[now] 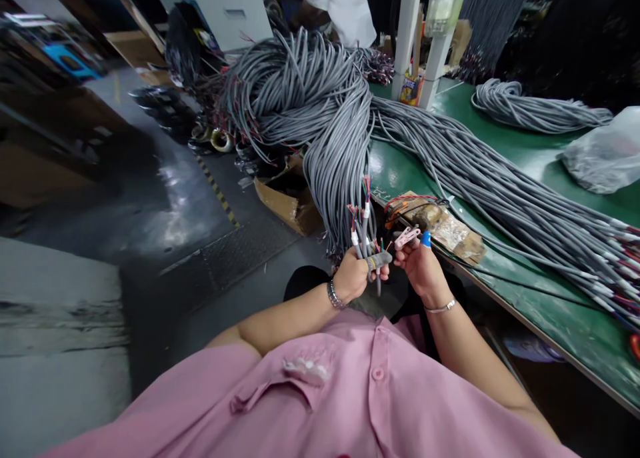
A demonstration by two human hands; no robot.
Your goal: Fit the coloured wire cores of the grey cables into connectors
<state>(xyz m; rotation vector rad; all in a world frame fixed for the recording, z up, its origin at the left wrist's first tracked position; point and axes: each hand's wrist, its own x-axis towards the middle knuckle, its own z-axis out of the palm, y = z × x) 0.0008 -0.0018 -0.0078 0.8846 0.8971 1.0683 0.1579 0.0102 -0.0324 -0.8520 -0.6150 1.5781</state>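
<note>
My left hand (353,275) is closed around several grey cables (366,231). Coloured wire ends (367,186) stick out above white bands on them. A grey cover (379,262) sits on one of its digits. Just to the right, my right hand (423,266) has its fingers bent around a small pink clip-like tool (407,237), close to the wire ends. One of its fingertips wears a blue cap (426,239). A thick hanging bundle of grey cables (340,151) is behind my hands.
On the green table (550,278) lies a long row of grey cables (490,178). A taped block (450,235), a coiled cable bundle (540,108) and a plastic bag (607,151) are there too. A cardboard box (290,195) stands on the floor. A person in white (345,8) is behind.
</note>
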